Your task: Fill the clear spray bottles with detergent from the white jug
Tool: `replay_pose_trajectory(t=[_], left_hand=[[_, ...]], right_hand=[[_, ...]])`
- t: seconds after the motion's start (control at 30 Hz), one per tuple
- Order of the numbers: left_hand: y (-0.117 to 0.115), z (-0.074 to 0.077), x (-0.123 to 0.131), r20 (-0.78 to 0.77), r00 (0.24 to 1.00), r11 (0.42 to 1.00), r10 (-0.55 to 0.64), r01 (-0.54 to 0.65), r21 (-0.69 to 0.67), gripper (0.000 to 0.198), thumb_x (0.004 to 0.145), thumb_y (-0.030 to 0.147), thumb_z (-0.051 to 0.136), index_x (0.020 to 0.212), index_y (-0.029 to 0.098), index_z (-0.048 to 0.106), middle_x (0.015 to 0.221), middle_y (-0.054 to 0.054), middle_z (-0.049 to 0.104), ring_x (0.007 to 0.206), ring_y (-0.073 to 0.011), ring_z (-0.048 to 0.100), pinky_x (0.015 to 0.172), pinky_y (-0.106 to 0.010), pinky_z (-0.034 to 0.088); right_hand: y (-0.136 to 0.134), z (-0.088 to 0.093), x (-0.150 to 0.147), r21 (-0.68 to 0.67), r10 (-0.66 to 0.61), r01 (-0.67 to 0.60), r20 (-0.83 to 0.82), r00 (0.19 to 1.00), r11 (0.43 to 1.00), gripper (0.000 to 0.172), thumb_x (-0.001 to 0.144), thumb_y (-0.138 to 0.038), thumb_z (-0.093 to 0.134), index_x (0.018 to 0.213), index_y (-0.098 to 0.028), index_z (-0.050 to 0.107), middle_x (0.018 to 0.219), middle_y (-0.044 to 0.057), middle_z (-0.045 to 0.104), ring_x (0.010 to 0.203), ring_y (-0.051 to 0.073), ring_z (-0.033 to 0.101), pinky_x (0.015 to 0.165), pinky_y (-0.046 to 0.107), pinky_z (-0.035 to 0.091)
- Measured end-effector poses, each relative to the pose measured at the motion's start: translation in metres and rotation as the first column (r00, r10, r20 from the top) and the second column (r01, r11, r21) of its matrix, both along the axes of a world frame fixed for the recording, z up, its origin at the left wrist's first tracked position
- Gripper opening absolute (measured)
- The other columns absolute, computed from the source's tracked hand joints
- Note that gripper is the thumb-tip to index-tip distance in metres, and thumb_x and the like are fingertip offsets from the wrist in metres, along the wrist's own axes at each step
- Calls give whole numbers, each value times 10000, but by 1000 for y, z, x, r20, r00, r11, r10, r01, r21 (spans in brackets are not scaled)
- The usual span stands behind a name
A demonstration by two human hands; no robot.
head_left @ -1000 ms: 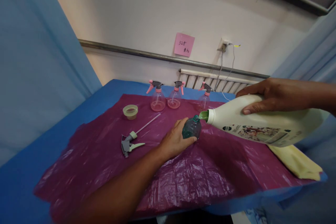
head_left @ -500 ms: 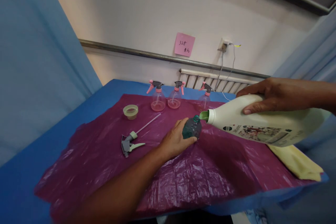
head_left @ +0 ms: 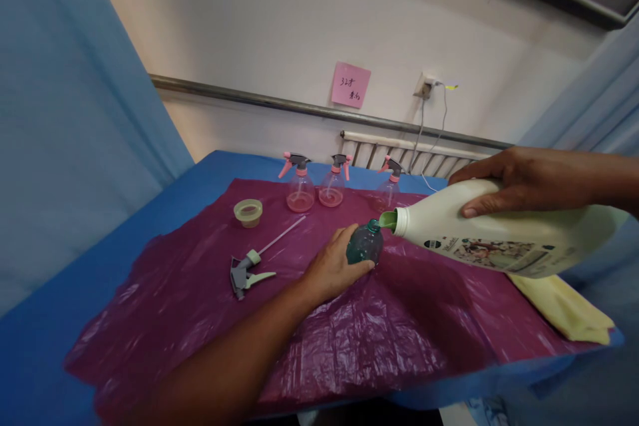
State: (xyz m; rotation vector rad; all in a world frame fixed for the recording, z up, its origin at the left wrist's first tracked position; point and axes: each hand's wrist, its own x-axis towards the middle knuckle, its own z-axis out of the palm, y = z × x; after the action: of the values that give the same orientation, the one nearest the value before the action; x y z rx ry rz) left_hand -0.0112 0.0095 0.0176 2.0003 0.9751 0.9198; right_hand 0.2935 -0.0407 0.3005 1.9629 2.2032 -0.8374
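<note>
My left hand [head_left: 339, 263] is wrapped round a small green-tinted clear bottle [head_left: 365, 247] whose open neck faces up and slightly right. From the right, my right hand [head_left: 504, 183] grips a large pale green detergent jug [head_left: 499, 229], tipped nearly level. The jug's green pouring spout [head_left: 388, 220] meets or nearly meets the small bottle's mouth; whether liquid is flowing I cannot make out. Left of my left hand lies a grey and pale green spray nozzle [head_left: 244, 274] with its thin tube pointing up and right. Beyond it sits a pale green cap-like cup [head_left: 248, 212].
Three spray bottles with pink triggers, one of them a pink-liquid bottle [head_left: 300, 198], stand at the back. A folded yellow cloth [head_left: 564, 309] lies at right. Crinkled maroon plastic sheeting [head_left: 190, 319] covers the blue surface [head_left: 44, 339]. Blue curtains [head_left: 74, 113] hang on both sides.
</note>
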Motion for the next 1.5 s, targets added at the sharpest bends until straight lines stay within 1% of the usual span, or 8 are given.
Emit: replay_pose_trajectory(t=[0.33, 0.5, 0.63, 0.87, 1.1, 1.3, 1.43, 1.5], left_hand=[[1, -1, 0, -7, 1000, 1000, 1, -1, 3, 865, 850, 405, 856, 1617, 242, 490, 1565, -138, 592, 1473, -351, 574, 1284, -535, 436], [1, -3, 1, 4, 1000, 1000, 11, -11, -6, 882, 834, 410, 868, 1618, 253, 495, 1566, -134, 591, 1473, -359, 575, 1276, -540, 444], [1, -2, 0, 14, 1000, 1000, 0, 0, -6, 866, 834, 392, 868, 1609, 256, 506, 1560, -125, 598, 1474, -350, 572, 1279, -534, 440], [1, -1, -1, 10, 1000, 1000, 0, 0, -10, 869, 836, 393, 867, 1615, 260, 504, 1564, -122, 599, 1482, -353, 568, 1283, -537, 436], [1, 1, -2, 4, 1000, 1000, -13, 13, -11, 864, 858, 405, 858, 1624, 264, 484, 1569, -118, 596, 1479, -340, 572, 1279, -520, 441], [0, 6, -1, -42, 999, 999, 18, -19, -37, 883, 846, 385, 854, 1626, 209, 477, 1565, -141, 593, 1460, -346, 582, 1272, -529, 444], [0, 7, -1, -21, 1000, 999, 16, -17, -28, 861, 839, 357, 851, 1610, 214, 497, 1564, -135, 599, 1459, -347, 586, 1274, -537, 440], [0, 6, -1, -9, 1000, 1000, 16, -16, -20, 851, 832, 350, 858, 1600, 234, 511, 1553, -127, 611, 1454, -349, 590, 1268, -542, 444]], right_hand=[[0, -2, 0, 57, 22, -25, 52, 998, 998, 646, 844, -686, 810, 1323, -256, 759, 1143, 94, 868, 1010, 354, 825, 760, 368, 659], [-6, -13, 4, 114, -11, 6, 40, 999, 994, 661, 834, -751, 785, 1280, -263, 771, 1108, 80, 865, 950, 310, 829, 729, 336, 649], [-14, -28, 11, 152, -27, 24, 17, 999, 988, 616, 871, -726, 776, 1290, -276, 769, 1120, 69, 855, 931, 283, 825, 713, 306, 632], [-25, -65, 30, 154, -106, 138, -204, 973, 978, 594, 910, -638, 803, 1380, -279, 751, 1223, 83, 849, 1000, 300, 835, 787, 328, 677], [-33, -102, 41, 152, -196, 288, -443, 875, 945, 521, 849, -600, 857, 1259, -282, 808, 1146, 106, 850, 936, 272, 830, 755, 320, 661], [-36, -118, 54, 367, -225, 438, -498, 838, 820, 603, 716, -653, 941, 1169, -268, 839, 1071, 116, 835, 845, 239, 771, 696, 319, 614], [-40, -131, 63, 499, -298, 615, -574, 763, 611, 636, 645, -663, 956, 1123, -259, 846, 1008, 102, 825, 801, 228, 720, 641, 309, 564], [-42, -143, 66, 511, -305, 695, -647, 698, 506, 650, 633, -664, 952, 1114, -240, 844, 884, 79, 796, 690, 199, 664, 561, 295, 511]])
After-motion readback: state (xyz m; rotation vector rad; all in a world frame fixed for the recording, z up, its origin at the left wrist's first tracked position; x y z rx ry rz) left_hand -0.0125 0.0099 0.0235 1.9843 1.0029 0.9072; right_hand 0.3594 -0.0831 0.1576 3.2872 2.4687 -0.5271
